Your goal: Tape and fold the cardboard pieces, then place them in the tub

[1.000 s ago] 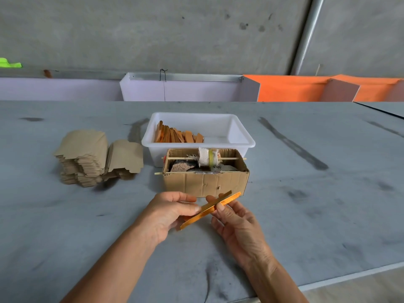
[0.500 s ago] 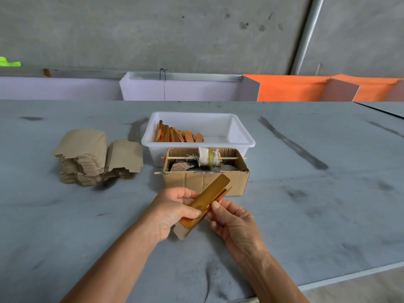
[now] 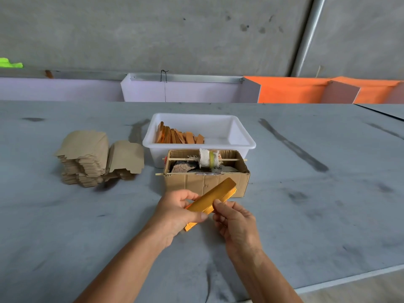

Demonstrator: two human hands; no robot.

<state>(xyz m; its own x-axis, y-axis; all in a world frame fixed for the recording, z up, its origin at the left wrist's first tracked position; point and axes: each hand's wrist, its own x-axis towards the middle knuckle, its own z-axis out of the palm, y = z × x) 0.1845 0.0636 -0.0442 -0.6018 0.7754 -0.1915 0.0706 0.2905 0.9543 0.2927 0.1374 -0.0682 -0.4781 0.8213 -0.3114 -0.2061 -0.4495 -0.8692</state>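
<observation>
The white tub [image 3: 244, 136] sat directly behind the open cardboard box [image 3: 206, 183] and held a leaning row of folded orange pieces [image 3: 179, 136] at its left end, right side unfilled; the box held a cloth-wrapped spool [image 3: 208, 159] on a stick, plus scraps. Left of the box lay a stack of flat cardboard blanks [image 3: 87, 158]. Just in front of the box, my left hand [image 3: 177, 213] gripped the gold folded piece [image 3: 211, 197] and my right hand [image 3: 237, 221] pinched its edge; I judged folding nearly done, next move a forward reach over the box into the tub.

Folded cardboard piece [image 3: 213, 196] between both hands
</observation>
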